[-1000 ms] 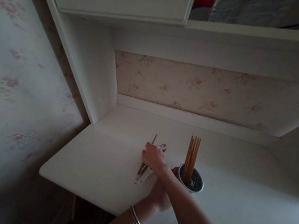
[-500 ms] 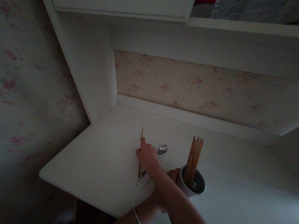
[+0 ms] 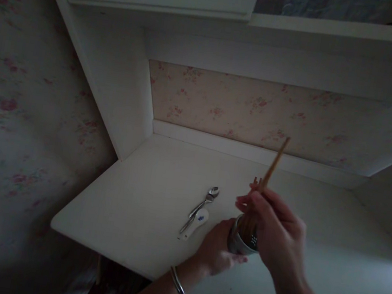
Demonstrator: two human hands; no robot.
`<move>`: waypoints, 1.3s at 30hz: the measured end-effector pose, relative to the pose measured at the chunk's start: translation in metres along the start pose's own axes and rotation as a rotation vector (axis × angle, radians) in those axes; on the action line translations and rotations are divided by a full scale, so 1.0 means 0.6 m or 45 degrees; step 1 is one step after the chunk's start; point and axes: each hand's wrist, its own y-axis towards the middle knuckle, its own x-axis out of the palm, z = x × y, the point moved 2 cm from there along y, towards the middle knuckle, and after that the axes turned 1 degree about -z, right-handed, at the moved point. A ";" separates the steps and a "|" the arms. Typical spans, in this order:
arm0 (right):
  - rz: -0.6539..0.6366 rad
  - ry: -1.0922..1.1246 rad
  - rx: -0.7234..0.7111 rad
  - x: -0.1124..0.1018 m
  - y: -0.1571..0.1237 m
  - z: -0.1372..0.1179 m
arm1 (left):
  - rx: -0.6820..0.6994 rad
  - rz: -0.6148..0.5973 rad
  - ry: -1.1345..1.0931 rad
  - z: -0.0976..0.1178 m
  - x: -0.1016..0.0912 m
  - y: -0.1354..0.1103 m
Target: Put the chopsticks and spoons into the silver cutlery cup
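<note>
Cup: clasped by left hand, fingers curled round its wall; several chopsticks are stood inside. One chopstick is pinched in the closed fingers of right hand, directly above cup, judged not yet inserted. Two spoons lie on counter, just left of cup.

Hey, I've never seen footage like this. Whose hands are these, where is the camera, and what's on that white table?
No machine here: a person wears one camera on the head, so the picture looks forward and down at their own two bare hands. The left hand, a silver bangle on its wrist, grips a small round metal cup on the white tabletop. The right hand pinches a thin wooden chopstick, tilted above the cup, where more wooden chopsticks stand. Left of the cup lie a silver metal spoon and a white ceramic spoon with a blue mark.
</note>
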 end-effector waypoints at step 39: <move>-0.054 -0.548 0.133 -0.187 -0.029 0.163 | -0.017 0.034 0.086 -0.001 0.004 0.000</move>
